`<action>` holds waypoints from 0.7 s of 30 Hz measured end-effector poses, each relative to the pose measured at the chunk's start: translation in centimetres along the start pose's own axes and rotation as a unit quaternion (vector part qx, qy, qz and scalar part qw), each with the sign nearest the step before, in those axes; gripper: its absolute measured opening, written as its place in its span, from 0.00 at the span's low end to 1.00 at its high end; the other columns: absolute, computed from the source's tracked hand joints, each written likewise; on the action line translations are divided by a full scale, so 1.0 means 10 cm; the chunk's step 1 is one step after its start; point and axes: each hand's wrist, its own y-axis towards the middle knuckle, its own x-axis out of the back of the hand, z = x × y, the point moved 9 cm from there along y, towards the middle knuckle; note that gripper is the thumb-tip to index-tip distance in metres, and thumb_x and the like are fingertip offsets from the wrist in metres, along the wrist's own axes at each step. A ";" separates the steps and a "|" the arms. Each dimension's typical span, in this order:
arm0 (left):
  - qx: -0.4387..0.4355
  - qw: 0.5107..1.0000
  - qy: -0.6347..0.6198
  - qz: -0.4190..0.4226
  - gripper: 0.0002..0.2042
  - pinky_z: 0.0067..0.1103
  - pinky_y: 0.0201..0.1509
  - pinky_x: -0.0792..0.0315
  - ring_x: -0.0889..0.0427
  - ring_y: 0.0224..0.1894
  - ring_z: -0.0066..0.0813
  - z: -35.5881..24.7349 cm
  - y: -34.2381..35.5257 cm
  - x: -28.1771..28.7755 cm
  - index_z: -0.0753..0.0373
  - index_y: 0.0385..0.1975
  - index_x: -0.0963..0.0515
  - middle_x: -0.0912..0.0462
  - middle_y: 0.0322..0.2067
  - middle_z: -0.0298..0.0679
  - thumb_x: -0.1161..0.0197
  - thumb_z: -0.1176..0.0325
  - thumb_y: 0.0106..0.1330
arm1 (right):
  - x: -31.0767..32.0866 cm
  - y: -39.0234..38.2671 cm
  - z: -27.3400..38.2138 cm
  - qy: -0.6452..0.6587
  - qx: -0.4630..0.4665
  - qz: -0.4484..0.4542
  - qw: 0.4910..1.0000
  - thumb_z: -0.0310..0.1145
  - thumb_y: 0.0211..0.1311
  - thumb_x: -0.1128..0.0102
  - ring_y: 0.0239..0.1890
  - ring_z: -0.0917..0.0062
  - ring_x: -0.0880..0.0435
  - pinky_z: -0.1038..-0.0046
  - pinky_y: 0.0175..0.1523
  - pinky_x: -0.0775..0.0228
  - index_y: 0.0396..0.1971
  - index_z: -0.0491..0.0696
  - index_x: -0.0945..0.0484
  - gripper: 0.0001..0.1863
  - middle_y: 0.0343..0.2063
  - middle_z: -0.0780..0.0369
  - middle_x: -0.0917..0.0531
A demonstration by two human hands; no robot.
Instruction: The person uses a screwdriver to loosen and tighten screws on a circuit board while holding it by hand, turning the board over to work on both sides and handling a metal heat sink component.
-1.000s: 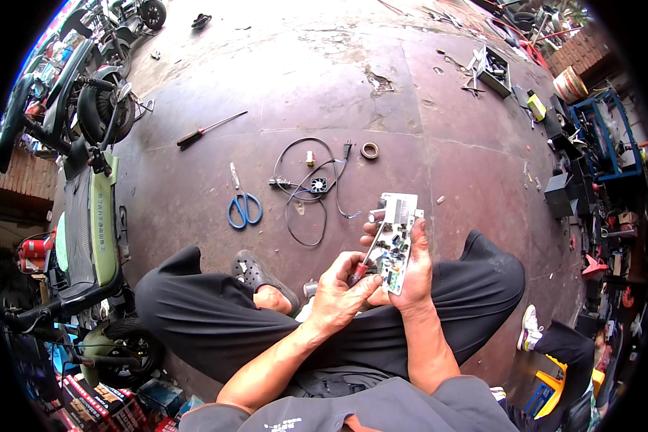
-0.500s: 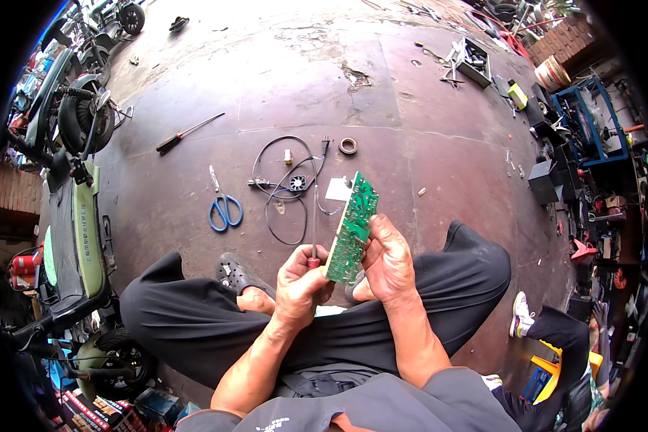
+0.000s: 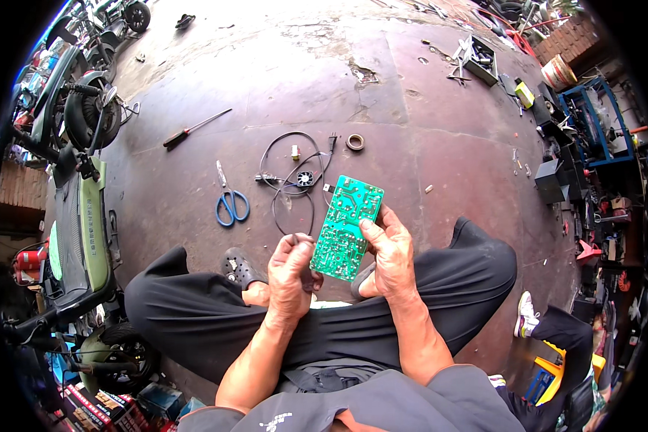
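My right hand (image 3: 394, 255) grips a green circuit board (image 3: 348, 227) by its right edge, thumb on top. The board's soldered side faces up. Beside its lower left edge, my left hand (image 3: 290, 270) is closed with curled fingers; what it holds is hidden, and no screwdriver shaft shows there. Beyond the board, a black power cable (image 3: 266, 153) lies in loops on the floor with its plug (image 3: 332, 142). Among the loops sit a small black fan (image 3: 304, 179) and a small whitish part (image 3: 295, 152). A brown tape ring (image 3: 354, 142) lies right of the plug.
Blue-handled scissors (image 3: 232, 207) and a long screwdriver (image 3: 186, 133) lie on the floor to the left. A green scooter (image 3: 93, 230) stands at the left. Far right are a grey tool box (image 3: 480, 59) and a blue metal frame (image 3: 597, 119). Another person's shoe (image 3: 527, 314) shows lower right.
The board has turned from steeply tilted to nearly face up. The red-handled screwdriver that stood upright in my left hand no longer shows.
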 end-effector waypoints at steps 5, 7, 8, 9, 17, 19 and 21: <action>-0.001 0.998 0.066 -0.006 0.13 0.14 0.18 0.35 0.25 0.25 0.15 0.03 -0.01 -0.06 0.60 0.43 0.27 0.24 0.30 0.28 0.31 0.73 0.60 | 0.05 0.02 -0.06 -0.007 -0.003 -0.007 1.000 0.31 0.66 0.40 0.40 0.83 0.19 0.81 0.42 0.27 0.58 0.41 0.29 0.22 0.44 0.62 0.18; 0.000 0.997 0.070 -0.008 0.12 0.14 0.18 0.34 0.25 0.25 0.15 0.04 -0.01 -0.05 0.59 0.41 0.27 0.24 0.29 0.27 0.32 0.73 0.60 | 0.07 0.02 -0.06 -0.014 0.000 -0.015 1.000 0.32 0.66 0.40 0.40 0.83 0.19 0.80 0.42 0.25 0.57 0.41 0.28 0.21 0.44 0.63 0.17; -0.003 0.997 0.077 -0.010 0.12 0.15 0.18 0.34 0.24 0.24 0.16 0.04 0.00 -0.05 0.58 0.40 0.27 0.24 0.28 0.27 0.32 0.73 0.60 | 0.08 0.03 -0.07 -0.018 0.005 -0.022 1.000 0.33 0.67 0.41 0.40 0.82 0.18 0.78 0.43 0.23 0.56 0.41 0.27 0.20 0.42 0.63 0.17; -0.006 0.996 0.084 -0.013 0.11 0.15 0.17 0.33 0.24 0.23 0.17 0.04 0.00 -0.05 0.57 0.39 0.27 0.24 0.27 0.27 0.32 0.73 0.60 | 0.09 0.03 -0.07 -0.023 0.011 -0.028 0.999 0.33 0.67 0.41 0.40 0.81 0.17 0.76 0.44 0.21 0.55 0.42 0.26 0.19 0.41 0.63 0.17; -0.008 0.998 0.070 -0.004 0.11 0.15 0.18 0.32 0.24 0.25 0.16 0.04 -0.01 -0.03 0.59 0.40 0.26 0.23 0.29 0.27 0.32 0.74 0.60 | 0.07 0.00 -0.04 -0.037 0.003 -0.007 0.999 0.29 0.65 0.44 0.39 0.83 0.19 0.82 0.41 0.29 0.60 0.40 0.29 0.23 0.44 0.62 0.17; -0.006 0.998 0.063 -0.004 0.11 0.14 0.18 0.33 0.24 0.26 0.15 0.05 -0.02 -0.03 0.60 0.40 0.26 0.24 0.29 0.27 0.32 0.75 0.60 | 0.05 0.00 -0.03 -0.043 0.007 0.002 0.999 0.27 0.63 0.46 0.40 0.83 0.20 0.81 0.43 0.29 0.60 0.39 0.30 0.25 0.45 0.62 0.18; -0.002 0.998 0.058 -0.008 0.11 0.15 0.18 0.32 0.23 0.27 0.15 0.04 -0.02 -0.04 0.59 0.40 0.26 0.23 0.30 0.27 0.32 0.74 0.60 | 0.01 -0.01 0.01 -0.045 0.014 0.009 0.999 0.26 0.61 0.46 0.41 0.82 0.20 0.80 0.44 0.30 0.60 0.39 0.30 0.26 0.45 0.62 0.18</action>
